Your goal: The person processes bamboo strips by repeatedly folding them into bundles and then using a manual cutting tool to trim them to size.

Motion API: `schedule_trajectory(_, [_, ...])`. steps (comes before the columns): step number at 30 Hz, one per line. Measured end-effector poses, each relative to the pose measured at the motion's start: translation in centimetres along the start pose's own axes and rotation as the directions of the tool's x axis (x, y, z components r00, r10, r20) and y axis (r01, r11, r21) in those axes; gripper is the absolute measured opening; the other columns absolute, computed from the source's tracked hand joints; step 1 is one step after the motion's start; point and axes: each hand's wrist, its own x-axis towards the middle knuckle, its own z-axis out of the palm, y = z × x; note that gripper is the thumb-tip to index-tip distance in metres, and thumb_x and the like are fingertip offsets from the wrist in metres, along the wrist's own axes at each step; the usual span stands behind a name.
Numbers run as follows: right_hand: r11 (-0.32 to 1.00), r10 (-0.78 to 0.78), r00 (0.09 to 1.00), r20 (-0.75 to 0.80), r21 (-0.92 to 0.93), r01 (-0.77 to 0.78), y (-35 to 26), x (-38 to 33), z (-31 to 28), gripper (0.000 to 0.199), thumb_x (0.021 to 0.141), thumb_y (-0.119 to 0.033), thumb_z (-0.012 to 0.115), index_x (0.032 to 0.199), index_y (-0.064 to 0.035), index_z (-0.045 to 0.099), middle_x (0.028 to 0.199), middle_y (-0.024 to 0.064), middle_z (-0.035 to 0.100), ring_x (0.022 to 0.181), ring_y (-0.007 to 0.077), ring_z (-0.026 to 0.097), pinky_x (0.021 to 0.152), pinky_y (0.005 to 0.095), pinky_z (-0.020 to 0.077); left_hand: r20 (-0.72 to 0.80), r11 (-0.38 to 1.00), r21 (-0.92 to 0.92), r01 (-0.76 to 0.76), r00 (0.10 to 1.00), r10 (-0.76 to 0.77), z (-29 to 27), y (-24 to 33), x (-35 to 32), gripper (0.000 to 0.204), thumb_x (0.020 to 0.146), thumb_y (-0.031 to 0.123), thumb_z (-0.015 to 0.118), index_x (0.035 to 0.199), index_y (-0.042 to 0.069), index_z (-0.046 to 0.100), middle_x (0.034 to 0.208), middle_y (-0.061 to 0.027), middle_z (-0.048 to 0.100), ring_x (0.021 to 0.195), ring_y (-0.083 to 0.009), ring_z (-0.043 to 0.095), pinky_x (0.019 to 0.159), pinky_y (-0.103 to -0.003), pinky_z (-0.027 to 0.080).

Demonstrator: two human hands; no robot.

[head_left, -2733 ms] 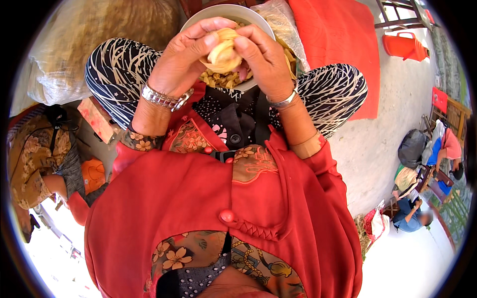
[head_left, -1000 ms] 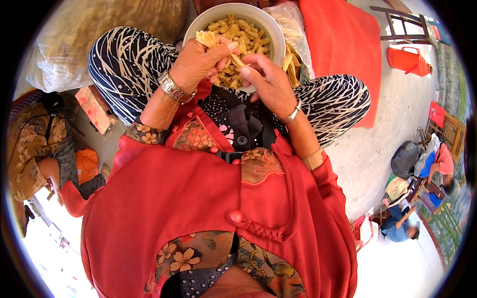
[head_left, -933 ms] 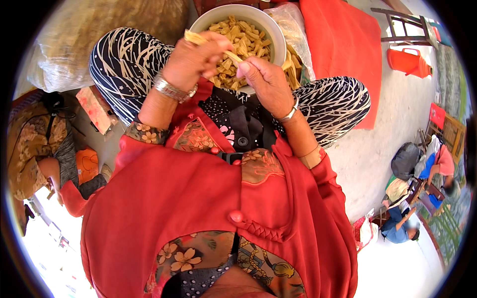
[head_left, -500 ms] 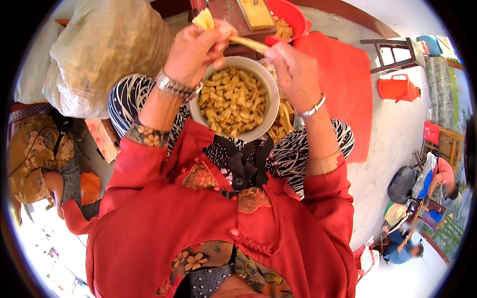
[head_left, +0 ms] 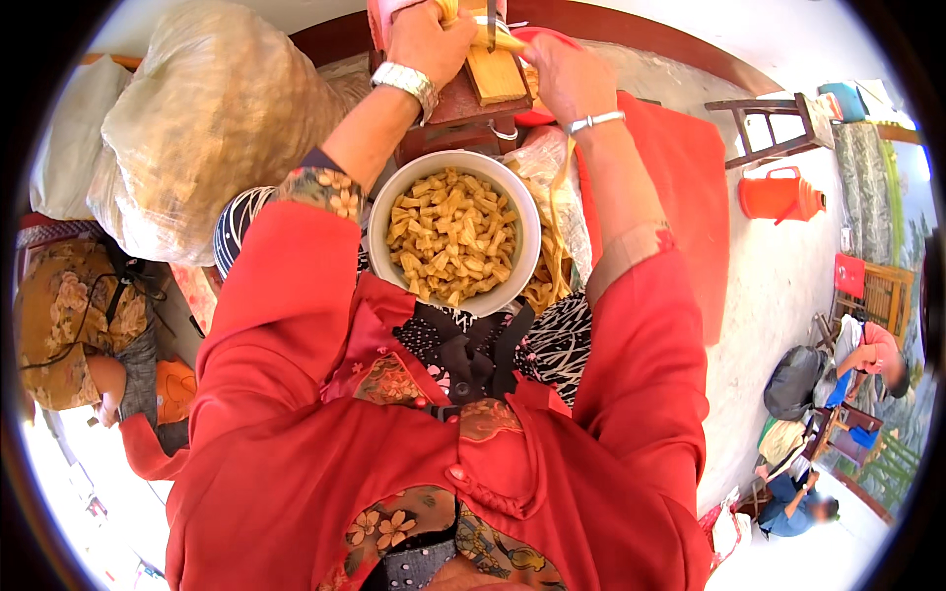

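My left hand (head_left: 431, 41) is closed on a pale yellow strip (head_left: 505, 41), its bunched end showing above my fingers. My right hand (head_left: 572, 79) grips the other end, so the strip is drawn taut between them. It crosses a thin upright dark metal piece (head_left: 492, 22) above a yellow wooden block (head_left: 497, 79); I cannot tell whether they touch. The block lies on a reddish-brown wooden stand (head_left: 445, 98). Between my knees sits a white basin (head_left: 534, 231) full of short yellow-brown knotted-looking pieces (head_left: 453, 236). Longer strips (head_left: 545, 286) lie to its right, in and near a clear plastic bag (head_left: 542, 158).
A big stuffed translucent sack (head_left: 212, 118) stands at left. A red basin (head_left: 540, 110) is partly hidden behind my right hand. Red sheeting (head_left: 680, 197) covers floor to the right, near a red flask (head_left: 783, 197) and a wooden stool (head_left: 774, 133). Other people sit at far right and left.
Both hands have moved farther from me, carrying the strip from above the white basin to the upright metal piece over the wooden block. The basin appears slightly lower in view.
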Motion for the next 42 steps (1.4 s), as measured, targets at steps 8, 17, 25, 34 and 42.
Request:
schedule_trajectory(8, [0.817, 0.196, 0.980, 0.030, 0.547, -0.181, -3.1, -11.6, -1.8, 0.024, 0.095, -0.025, 0.047, 0.092, -0.0055, 0.060, 0.066, 0.0087, 0.053, 0.060, 0.0185, 0.054, 0.058, 0.0292, 0.0442, 0.631, 0.785, -0.257, 0.564, 0.713, -0.305, -7.0, 3.8, -10.0, 0.032, 0.083, 0.031, 0.066, 0.087, -0.001, 0.062, 0.060, -0.0019, 0.058, 0.041, -0.0055, 0.048, 0.037, -0.020, 0.037])
schedule_trajectory(17, [0.706, -0.153, 0.986, 0.060, 0.705, 0.066, -15.4, -17.5, -2.3, 0.018, 0.087, -0.025, 0.056, 0.086, -0.0075, 0.056, 0.070, 0.0092, 0.054, 0.066, 0.0285, 0.057, 0.056, 0.0381, 0.0445, 0.949, 0.399, -0.151, 0.905, 0.246, -0.198, -4.1, -0.6, -21.1, 0.039, 0.093, 0.032, 0.052, 0.113, -0.001, 0.054, 0.080, -0.0055, 0.062, 0.055, -0.0097, 0.058, 0.048, -0.018, 0.048])
schedule_trajectory(25, [0.252, 0.030, 0.995, 0.091, 0.963, -0.095, -16.7, -19.6, -2.9, 0.023, 0.089, -0.027, 0.053, 0.081, -0.0047, 0.055, 0.070, 0.0139, 0.054, 0.068, 0.0345, 0.056, 0.061, 0.0411, 0.0434, 0.977, -0.153, -0.194, 0.969, 0.177, -0.117, -5.9, 0.3, -17.8, 0.028, 0.095, 0.027, 0.052, 0.097, -0.001, 0.055, 0.061, 0.0045, 0.044, 0.044, -0.0017, 0.033, 0.037, -0.016, 0.026])
schedule_trajectory(34, [0.125, 0.584, 0.811, -0.015, 0.990, -0.072, -15.7, -17.5, -2.4, 0.024, 0.092, -0.021, 0.051, 0.080, -0.0001, 0.052, 0.066, 0.0127, 0.050, 0.059, 0.0251, 0.050, 0.058, 0.0341, 0.0411, 0.924, 0.314, -0.337, 0.888, 0.376, -0.072, -10.1, 5.3, -16.9, 0.016, 0.089, 0.015, 0.047, 0.079, 0.003, 0.051, 0.062, 0.0021, 0.045, 0.048, -0.0037, 0.034, 0.041, -0.017, 0.028])
schedule_trajectory(42, [0.217, 0.315, 0.931, 0.182, 0.942, -0.257, -13.3, -16.9, -3.1, 0.036, 0.088, -0.024, 0.045, 0.063, 0.0015, 0.045, 0.055, 0.0151, 0.040, 0.050, 0.0228, 0.041, 0.051, 0.0371, 0.0357, 0.393, 0.903, -0.187, -0.386, 0.814, 0.429, -11.2, 7.9, -16.4, 0.013, 0.075, -0.001, 0.062, 0.087, 0.000, 0.060, 0.106, -0.0151, 0.059, 0.091, -0.0266, 0.059, 0.075, -0.031, 0.048])
